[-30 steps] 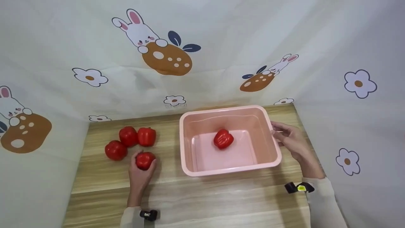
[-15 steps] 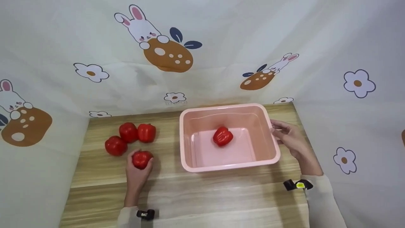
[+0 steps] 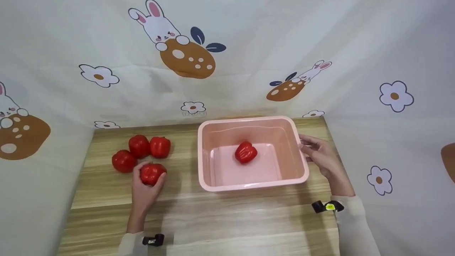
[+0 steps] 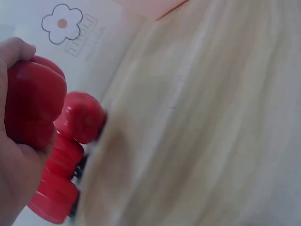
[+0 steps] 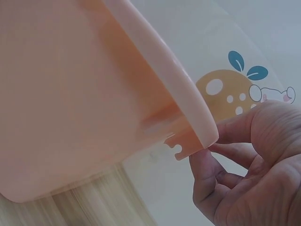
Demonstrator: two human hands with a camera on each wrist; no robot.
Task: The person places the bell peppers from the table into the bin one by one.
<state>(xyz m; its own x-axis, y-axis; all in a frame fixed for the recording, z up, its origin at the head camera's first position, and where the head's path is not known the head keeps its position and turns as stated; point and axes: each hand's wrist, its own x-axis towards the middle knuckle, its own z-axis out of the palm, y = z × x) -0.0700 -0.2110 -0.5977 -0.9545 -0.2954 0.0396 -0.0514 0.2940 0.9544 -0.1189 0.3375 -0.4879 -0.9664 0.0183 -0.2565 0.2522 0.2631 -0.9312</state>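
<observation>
While the left hand (image 3: 143, 192) curls round a red pepper (image 3: 153, 174) in the left part of the head view, the right hand (image 3: 325, 156) grips the near-vertical right rim of a pink tub (image 3: 254, 186) right of centre. Three more red peppers (image 3: 139, 146) bunch together just above the held one. A lone pepper (image 3: 246, 152) lies on the tub's floor, near its middle. Tub and bunch stand on a wood-grained worktop (image 3: 249, 220), and a pale backdrop (image 3: 249, 60) printed with rabbits and flowers fills the upper frame.

From the left wrist, the held pepper sits at the left edge, fingers over its top and thumb beneath. The bunched peppers show just below it and to its right, partly covered by the hand. A corner of the tub enters at the top edge.

From the right wrist, the tub fills the left side, its rim slanting down to right of centre. There, thumb and fingers pinch the rim beside a notched tab (image 5: 184, 145); a brown spotted print shows behind, upper right.
</observation>
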